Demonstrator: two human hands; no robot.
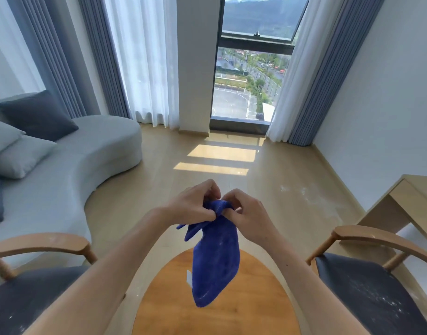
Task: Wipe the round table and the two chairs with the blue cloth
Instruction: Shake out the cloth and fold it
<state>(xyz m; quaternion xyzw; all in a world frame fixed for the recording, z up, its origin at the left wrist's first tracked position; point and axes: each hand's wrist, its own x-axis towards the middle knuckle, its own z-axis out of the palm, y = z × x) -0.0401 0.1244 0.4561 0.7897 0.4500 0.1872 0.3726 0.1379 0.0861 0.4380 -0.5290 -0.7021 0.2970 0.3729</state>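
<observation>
Both hands are pinching the top of the blue cloth between them, the left hand and the right hand meeting with fingers curled around its bunched upper edge, so the cloth is hanging loose in the air above the round table, not touching it. Stretching along the left side of the room, a curved grey sofa is carrying a dark cushion and pale cushions. Straight ahead, a tall window is letting sunlight fall in bright patches on the wooden floor, with grey curtains and white sheers hanging on either side. Closer in, the wooden table top is sitting between the two chairs: the left chair and the right chair, each with a curved wooden back rail and a dark seat. White specks are showing on the right chair's seat, and fainter ones on the left. At the right edge, a pale wooden desk is standing against the wall. A small white label is sticking out from the cloth's left edge.
</observation>
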